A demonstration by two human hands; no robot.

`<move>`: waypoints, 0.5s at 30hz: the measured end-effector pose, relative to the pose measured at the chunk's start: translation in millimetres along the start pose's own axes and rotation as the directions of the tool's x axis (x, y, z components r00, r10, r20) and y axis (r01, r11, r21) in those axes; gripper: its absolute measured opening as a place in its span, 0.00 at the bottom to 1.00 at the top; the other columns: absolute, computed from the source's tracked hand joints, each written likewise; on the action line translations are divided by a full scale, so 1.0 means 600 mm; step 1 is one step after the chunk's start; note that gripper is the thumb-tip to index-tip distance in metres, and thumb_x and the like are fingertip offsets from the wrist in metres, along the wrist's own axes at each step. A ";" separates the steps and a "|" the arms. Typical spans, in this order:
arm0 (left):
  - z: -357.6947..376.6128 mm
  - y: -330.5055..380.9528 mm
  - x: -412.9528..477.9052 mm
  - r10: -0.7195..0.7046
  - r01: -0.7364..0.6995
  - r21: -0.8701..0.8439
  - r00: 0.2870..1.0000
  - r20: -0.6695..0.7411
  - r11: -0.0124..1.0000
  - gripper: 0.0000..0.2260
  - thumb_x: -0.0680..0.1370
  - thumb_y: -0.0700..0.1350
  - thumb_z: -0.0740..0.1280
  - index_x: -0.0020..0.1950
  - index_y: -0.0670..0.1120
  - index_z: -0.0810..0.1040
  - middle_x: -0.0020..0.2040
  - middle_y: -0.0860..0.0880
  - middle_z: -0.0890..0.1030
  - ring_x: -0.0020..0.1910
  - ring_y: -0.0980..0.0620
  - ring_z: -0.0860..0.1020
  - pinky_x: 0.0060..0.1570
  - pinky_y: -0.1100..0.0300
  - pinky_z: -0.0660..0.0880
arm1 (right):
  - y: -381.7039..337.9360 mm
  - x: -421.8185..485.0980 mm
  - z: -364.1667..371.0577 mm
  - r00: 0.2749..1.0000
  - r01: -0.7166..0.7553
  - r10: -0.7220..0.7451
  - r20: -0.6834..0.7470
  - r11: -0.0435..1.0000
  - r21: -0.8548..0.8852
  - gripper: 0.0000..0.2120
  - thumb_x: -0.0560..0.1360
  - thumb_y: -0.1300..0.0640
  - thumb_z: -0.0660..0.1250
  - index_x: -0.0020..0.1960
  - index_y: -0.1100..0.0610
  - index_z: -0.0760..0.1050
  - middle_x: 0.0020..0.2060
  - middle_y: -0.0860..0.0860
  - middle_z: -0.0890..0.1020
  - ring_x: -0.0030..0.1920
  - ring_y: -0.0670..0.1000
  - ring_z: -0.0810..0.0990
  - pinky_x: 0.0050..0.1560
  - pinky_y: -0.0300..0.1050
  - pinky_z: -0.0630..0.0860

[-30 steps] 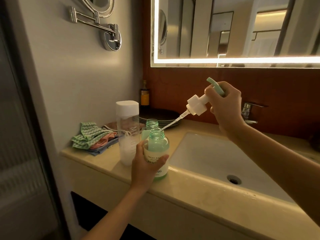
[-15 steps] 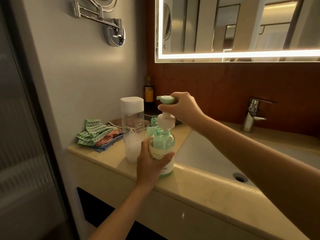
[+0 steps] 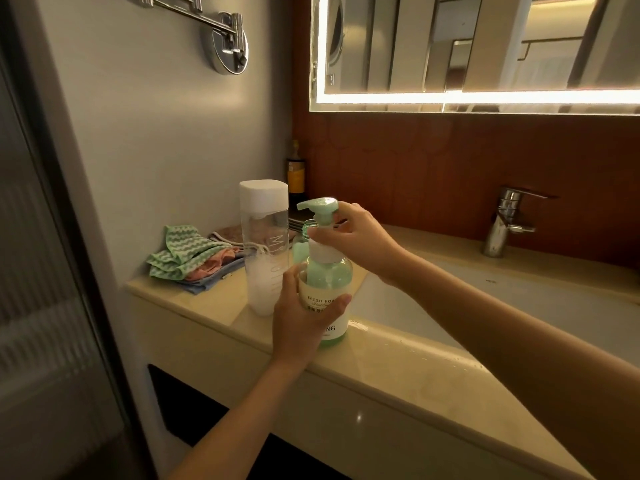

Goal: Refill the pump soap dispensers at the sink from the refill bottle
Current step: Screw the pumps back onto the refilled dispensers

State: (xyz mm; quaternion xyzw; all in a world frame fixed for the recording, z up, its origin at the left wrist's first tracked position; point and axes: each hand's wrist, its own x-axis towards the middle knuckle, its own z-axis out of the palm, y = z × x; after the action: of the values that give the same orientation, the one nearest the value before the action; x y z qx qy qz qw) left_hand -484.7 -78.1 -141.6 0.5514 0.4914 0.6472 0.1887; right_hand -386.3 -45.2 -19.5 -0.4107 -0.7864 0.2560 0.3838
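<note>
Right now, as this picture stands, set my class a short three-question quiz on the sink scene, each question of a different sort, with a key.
1. True or false: the tall clear refill bottle with the white cap lies on its side.
2. The left hand grips the green translucent dispenser bottle: A by its body; B by its top; C not at all.
3. Fill in: the right hand pinches the mint-green ____ set on the dispenser's neck.
Key: 1 false, it stands upright on the beige counter; 2 A; 3 pump.
</note>
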 end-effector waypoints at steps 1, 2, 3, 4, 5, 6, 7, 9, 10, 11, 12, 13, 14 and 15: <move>0.000 0.000 0.000 -0.001 0.001 0.001 1.000 0.002 1.000 0.34 0.58 0.66 0.71 0.60 0.60 0.63 0.53 0.64 0.73 0.52 0.65 0.74 0.44 0.73 0.73 | 0.006 -0.004 0.000 0.999 -0.022 0.020 0.043 0.999 0.042 0.17 0.73 0.50 0.67 0.59 0.55 0.72 0.53 0.51 0.76 0.52 0.49 0.76 0.51 0.42 0.75; 0.000 0.001 0.001 -0.001 0.001 -0.001 1.000 0.006 1.000 0.35 0.58 0.66 0.72 0.60 0.60 0.63 0.54 0.63 0.74 0.53 0.63 0.75 0.46 0.70 0.73 | 0.011 -0.009 0.000 0.997 -0.027 0.022 0.076 0.997 0.073 0.14 0.75 0.50 0.65 0.57 0.56 0.73 0.52 0.51 0.77 0.52 0.50 0.77 0.52 0.43 0.75; 0.000 0.000 0.000 -0.003 0.003 -0.003 1.000 0.009 1.000 0.36 0.58 0.66 0.73 0.61 0.59 0.63 0.54 0.62 0.74 0.54 0.61 0.75 0.48 0.68 0.74 | 0.016 -0.016 0.002 0.997 -0.017 0.010 0.082 0.996 0.083 0.13 0.76 0.50 0.64 0.56 0.56 0.75 0.50 0.50 0.79 0.52 0.49 0.78 0.52 0.44 0.75; 0.001 0.001 0.000 -0.004 0.004 -0.004 1.000 0.011 1.000 0.36 0.59 0.65 0.73 0.61 0.58 0.63 0.54 0.60 0.74 0.54 0.59 0.75 0.50 0.65 0.75 | 0.021 -0.021 0.003 0.998 0.008 -0.013 0.063 0.997 0.080 0.13 0.76 0.50 0.63 0.56 0.56 0.76 0.49 0.50 0.80 0.51 0.49 0.78 0.53 0.45 0.76; 0.001 0.001 0.000 -0.006 0.006 -0.004 1.000 0.010 1.000 0.35 0.59 0.64 0.72 0.61 0.57 0.63 0.55 0.59 0.74 0.55 0.58 0.75 0.51 0.64 0.75 | 0.026 -0.026 0.006 0.999 0.038 -0.039 0.020 0.998 0.056 0.14 0.76 0.49 0.63 0.56 0.56 0.76 0.48 0.49 0.80 0.51 0.49 0.79 0.53 0.45 0.77; 0.002 0.002 0.000 -0.007 0.007 -0.004 1.000 0.008 1.000 0.35 0.59 0.63 0.72 0.61 0.57 0.64 0.55 0.59 0.74 0.55 0.58 0.75 0.51 0.64 0.75 | 0.028 -0.029 0.010 0.997 0.062 -0.061 -0.036 0.998 0.013 0.15 0.75 0.48 0.63 0.57 0.56 0.76 0.48 0.48 0.80 0.50 0.48 0.79 0.52 0.44 0.77; 0.002 0.002 0.000 -0.010 0.010 -0.004 1.000 0.007 1.000 0.34 0.59 0.62 0.71 0.62 0.56 0.64 0.54 0.59 0.73 0.55 0.58 0.75 0.50 0.67 0.74 | 0.028 -0.032 0.015 0.992 0.071 -0.075 -0.100 0.997 -0.044 0.17 0.74 0.46 0.65 0.57 0.55 0.76 0.48 0.47 0.79 0.49 0.47 0.78 0.50 0.42 0.77; 0.002 0.003 -0.001 -0.014 0.014 -0.003 1.000 0.005 1.000 0.35 0.59 0.62 0.71 0.62 0.56 0.64 0.54 0.60 0.73 0.53 0.60 0.74 0.47 0.73 0.72 | 0.026 -0.032 0.024 0.976 0.046 -0.076 -0.203 0.988 -0.149 0.20 0.70 0.40 0.66 0.53 0.55 0.74 0.45 0.47 0.79 0.45 0.47 0.77 0.46 0.43 0.77; 0.001 0.004 -0.002 -0.012 0.012 -0.005 1.000 0.005 1.000 0.34 0.59 0.61 0.71 0.62 0.56 0.64 0.53 0.62 0.73 0.52 0.61 0.74 0.45 0.75 0.72 | 0.023 -0.030 0.025 0.971 0.029 -0.075 -0.225 0.979 -0.199 0.22 0.69 0.37 0.65 0.50 0.55 0.71 0.43 0.48 0.78 0.43 0.48 0.77 0.44 0.45 0.78; 0.001 0.005 -0.002 -0.010 0.010 -0.008 1.000 0.006 1.000 0.34 0.59 0.61 0.71 0.61 0.56 0.64 0.52 0.63 0.72 0.52 0.63 0.74 0.44 0.76 0.72 | 0.021 -0.026 0.026 0.969 0.019 -0.080 -0.235 0.968 -0.251 0.24 0.69 0.34 0.63 0.47 0.55 0.69 0.41 0.49 0.78 0.41 0.49 0.77 0.43 0.48 0.78; 0.001 0.006 -0.003 -0.008 0.008 -0.012 1.000 0.008 1.000 0.33 0.60 0.60 0.72 0.61 0.56 0.64 0.52 0.65 0.72 0.51 0.64 0.74 0.44 0.77 0.71 | 0.018 -0.022 0.025 0.966 0.016 -0.090 -0.241 0.956 -0.294 0.25 0.69 0.33 0.60 0.46 0.56 0.68 0.40 0.50 0.77 0.40 0.50 0.76 0.43 0.50 0.78; 0.000 0.006 -0.002 -0.005 0.005 -0.014 1.000 0.006 1.000 0.33 0.60 0.60 0.72 0.61 0.56 0.64 0.52 0.65 0.71 0.51 0.65 0.74 0.44 0.77 0.71 | 0.016 -0.017 0.023 0.965 0.014 -0.093 -0.244 0.951 -0.308 0.25 0.70 0.33 0.59 0.46 0.57 0.68 0.40 0.51 0.77 0.41 0.51 0.76 0.44 0.51 0.77; 0.000 0.006 -0.002 -0.002 0.003 -0.014 1.000 0.003 1.000 0.33 0.60 0.60 0.72 0.61 0.56 0.64 0.52 0.65 0.72 0.51 0.65 0.74 0.44 0.77 0.71 | 0.012 -0.013 0.019 0.969 0.016 -0.084 -0.233 0.960 -0.278 0.24 0.72 0.35 0.59 0.48 0.57 0.69 0.43 0.52 0.77 0.43 0.51 0.76 0.46 0.51 0.77; 0.000 0.005 -0.002 -0.003 0.003 -0.013 1.000 0.002 1.000 0.33 0.60 0.60 0.72 0.61 0.56 0.64 0.52 0.65 0.72 0.51 0.65 0.74 0.44 0.77 0.71 | 0.010 -0.008 0.016 0.980 0.017 -0.056 -0.189 0.979 -0.201 0.23 0.73 0.37 0.60 0.52 0.57 0.70 0.47 0.52 0.78 0.46 0.51 0.77 0.48 0.50 0.77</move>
State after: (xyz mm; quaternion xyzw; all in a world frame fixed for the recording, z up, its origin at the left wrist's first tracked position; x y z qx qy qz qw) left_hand -483.5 -80.3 -139.4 0.5501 0.4877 0.6496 0.1939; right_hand -389.4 -46.9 -31.1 -0.4555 -0.7742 0.1280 0.4204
